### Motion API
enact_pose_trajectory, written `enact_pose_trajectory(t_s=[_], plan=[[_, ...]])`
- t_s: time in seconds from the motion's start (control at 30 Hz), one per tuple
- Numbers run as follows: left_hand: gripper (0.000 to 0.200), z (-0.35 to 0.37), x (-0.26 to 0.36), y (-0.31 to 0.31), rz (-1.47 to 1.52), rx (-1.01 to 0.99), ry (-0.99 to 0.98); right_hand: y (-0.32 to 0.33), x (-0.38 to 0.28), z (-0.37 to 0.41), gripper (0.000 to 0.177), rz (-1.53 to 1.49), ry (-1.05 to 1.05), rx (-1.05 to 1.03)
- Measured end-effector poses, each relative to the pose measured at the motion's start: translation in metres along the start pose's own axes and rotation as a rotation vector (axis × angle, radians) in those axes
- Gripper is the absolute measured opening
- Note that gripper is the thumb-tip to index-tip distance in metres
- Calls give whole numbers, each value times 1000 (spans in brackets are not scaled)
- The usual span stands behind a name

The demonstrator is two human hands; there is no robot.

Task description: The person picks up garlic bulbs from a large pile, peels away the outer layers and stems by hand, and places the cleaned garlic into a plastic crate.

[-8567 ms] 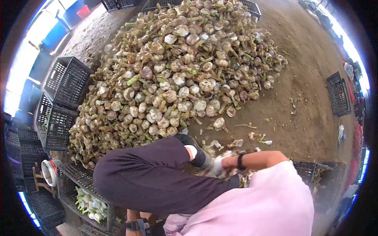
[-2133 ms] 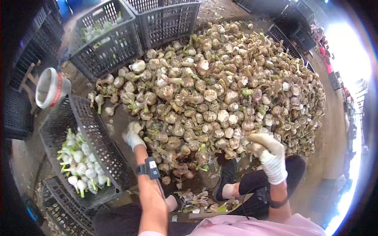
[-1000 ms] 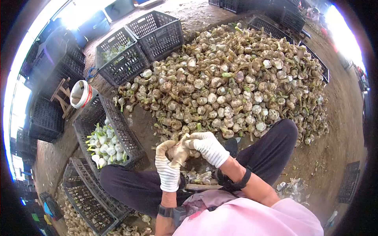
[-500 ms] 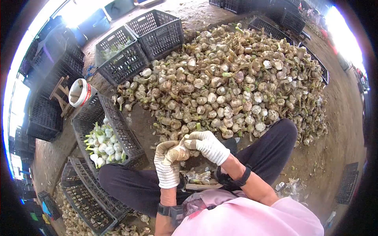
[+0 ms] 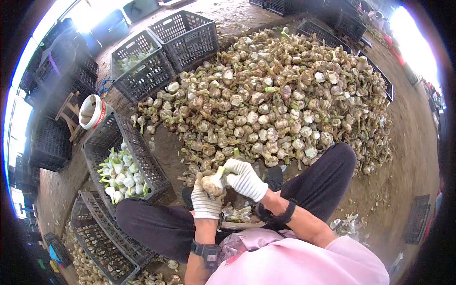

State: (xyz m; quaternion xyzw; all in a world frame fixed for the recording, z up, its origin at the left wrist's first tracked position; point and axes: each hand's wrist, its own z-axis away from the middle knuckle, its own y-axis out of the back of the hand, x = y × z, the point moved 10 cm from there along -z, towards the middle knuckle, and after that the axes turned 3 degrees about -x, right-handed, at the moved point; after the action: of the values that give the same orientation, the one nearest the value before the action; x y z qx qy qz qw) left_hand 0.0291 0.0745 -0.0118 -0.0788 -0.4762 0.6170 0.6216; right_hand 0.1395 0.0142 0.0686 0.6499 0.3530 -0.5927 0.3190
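A garlic bulb (image 5: 213,185) with brownish skin and a pale stem stub sits between my two hands, above my lap. My left hand (image 5: 205,202), in a white knitted glove with a soiled palm, is closed around the bulb from below. My gloved right hand (image 5: 245,179) pinches at the stem side of the same bulb; its fingertips are partly hidden. Just beyond my hands rises a large heap of unpeeled garlic (image 5: 266,109). To the left, cleaned white garlic bulbs (image 5: 124,176) lie in a tilted black crate (image 5: 144,148).
Two black crates (image 5: 185,40) stand behind the heap at left. A white bucket (image 5: 94,112) is beside the tilted crate. Another black crate (image 5: 102,240) lies by my left knee, with garlic around it. Peeled skins (image 5: 350,225) lie on the ground at right.
The bulb has turned in my left hand, so its stem and pale peeled side now show. My right hand has shifted slightly down and away from the bulb's top.
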Motion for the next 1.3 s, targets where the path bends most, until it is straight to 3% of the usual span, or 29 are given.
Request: enact_pose_trajectory(t_s=[0.03,0.1,0.17,0.2,0.3,0.37,0.47,0.5,0.53,0.57,0.63,0.67,0.7,0.77,0.8,0.83,0.9,0.97,1.03,1.1,1.17,1.2,1.27,1.3], plan=[[44,-4,-9,4,-1,-25,90,1,-20,2,14,268,147,61],[47,-11,-8,10,-1,-9,136,0,-16,-1,19,235,101,49],[50,-12,-9,10,6,17,178,-12,8,5,25,-404,-311,-102],[53,-8,-2,6,-49,69,116,-16,10,10,31,-415,-370,-202],[57,10,8,-5,-156,193,68,-15,36,12,30,-430,-473,-137],[56,9,46,-26,-544,-20,-423,-8,26,11,27,-521,-504,-66],[57,51,65,-75,-715,-172,-829,-3,12,6,19,-196,-403,-134],[58,45,63,-66,-587,-182,-740,-6,-6,4,14,-130,-261,-141],[47,39,58,-50,-514,-53,-634,-1,-17,1,13,29,-54,-103],[47,36,59,-48,-518,-54,-632,0,-28,2,12,185,151,-73],[43,11,17,-22,-113,-29,-85,-5,-12,3,14,-112,-91,-207],[46,13,1,-20,-65,-22,122,-5,-13,4,16,-197,-158,-220],[46,16,5,-24,-144,38,56,-4,-22,3,16,-116,-118,-252],[45,2,10,-15,-390,-62,16,2,-13,3,13,-27,-103,-163],[43,-3,38,-27,-513,-33,-330,4,4,7,18,-122,-277,-101],[37,10,52,-35,-565,-10,-584,1,9,8,18,-124,-275,-104],[29,53,62,-89,-1287,-90,-1130,1,-20,9,18,201,105,-37],[22,49,62,-74,-1126,-110,-1035,2,-19,12,16,310,114,28],[21,10,35,-26,-562,-88,-343,-4,-2,12,15,-71,-189,-161],[20,16,43,-37,-538,-94,-398,5,14,10,13,-200,-366,-166],[21,15,35,-47,-409,-224,-277,18,4,-4,13,138,-91,-110],[21,15,34,-43,-402,-192,-204,15,4,-4,13,138,-93,-109],[21,14,38,-41,-392,-213,-221,12,-18,-5,13,428,95,23],[22,16,39,-41,-377,-227,-240,10,-15,-7,16,477,-7,33]])
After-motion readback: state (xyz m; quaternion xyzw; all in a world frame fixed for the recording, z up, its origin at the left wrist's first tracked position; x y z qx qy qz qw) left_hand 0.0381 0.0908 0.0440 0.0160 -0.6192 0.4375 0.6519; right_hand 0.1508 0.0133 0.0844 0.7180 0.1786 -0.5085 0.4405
